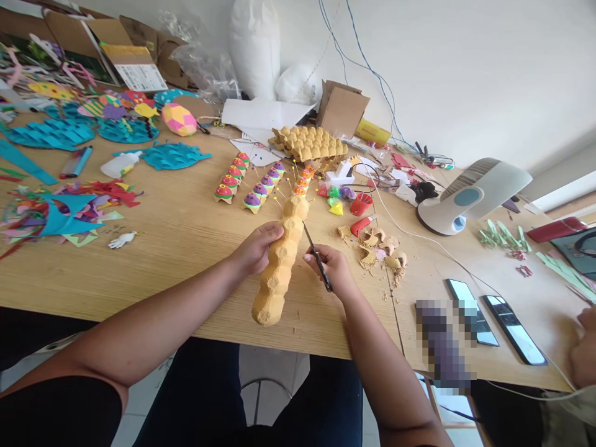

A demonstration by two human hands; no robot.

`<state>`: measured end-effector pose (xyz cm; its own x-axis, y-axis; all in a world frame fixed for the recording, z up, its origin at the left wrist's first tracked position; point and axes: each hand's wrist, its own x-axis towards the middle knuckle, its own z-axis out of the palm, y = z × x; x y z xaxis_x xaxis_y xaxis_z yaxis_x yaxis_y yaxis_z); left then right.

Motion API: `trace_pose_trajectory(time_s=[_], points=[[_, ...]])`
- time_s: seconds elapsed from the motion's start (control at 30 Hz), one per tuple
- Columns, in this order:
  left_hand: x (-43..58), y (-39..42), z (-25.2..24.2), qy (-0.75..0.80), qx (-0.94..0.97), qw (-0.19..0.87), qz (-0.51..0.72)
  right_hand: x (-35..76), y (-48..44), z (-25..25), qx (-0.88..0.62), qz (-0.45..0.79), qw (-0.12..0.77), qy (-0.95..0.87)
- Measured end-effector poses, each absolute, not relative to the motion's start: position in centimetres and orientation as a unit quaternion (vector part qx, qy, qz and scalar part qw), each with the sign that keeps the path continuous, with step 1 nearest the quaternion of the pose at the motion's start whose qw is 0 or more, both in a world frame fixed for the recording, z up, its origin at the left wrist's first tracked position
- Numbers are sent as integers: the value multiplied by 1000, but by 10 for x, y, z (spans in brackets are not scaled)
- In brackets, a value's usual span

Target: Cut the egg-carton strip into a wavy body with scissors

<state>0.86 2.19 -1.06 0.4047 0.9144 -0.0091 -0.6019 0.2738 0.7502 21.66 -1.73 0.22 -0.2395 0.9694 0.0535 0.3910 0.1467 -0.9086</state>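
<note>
My left hand (pixel 256 248) grips a long strip of tan egg carton (pixel 279 264) by its left side, the thumb on top of it. The strip points away from me, its row of bumps facing up. Just right of it, my right hand (pixel 334 268) is closed on a slim black knife (pixel 319 262), whose thin tip points up and left at the strip's edge. Beyond the strip's far end stand painted carton caterpillars: an orange one (pixel 303 181), a purple one (pixel 264 187) and a red one (pixel 233 178), with pins for feelers.
Carton scraps (pixel 379 248) and a red cutter (pixel 363 225) lie right of my hands. An egg tray (pixel 310 144) sits behind. A white fan (pixel 470 195) and phones (pixel 514 329) are on the right; a co-worker's hand (pixel 585 347) shows at the edge. Paper scraps (pixel 69 211) lie left.
</note>
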Motion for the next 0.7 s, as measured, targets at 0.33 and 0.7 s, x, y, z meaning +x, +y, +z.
trace_pose_trajectory(time_s=[0.33,0.7], points=[[7,24,-12,247,332,759,503,212,-18,-1,-553,393,343,-650],[8,20,0,247,281,795,478,214,-26,3,-450,459,347,-683]])
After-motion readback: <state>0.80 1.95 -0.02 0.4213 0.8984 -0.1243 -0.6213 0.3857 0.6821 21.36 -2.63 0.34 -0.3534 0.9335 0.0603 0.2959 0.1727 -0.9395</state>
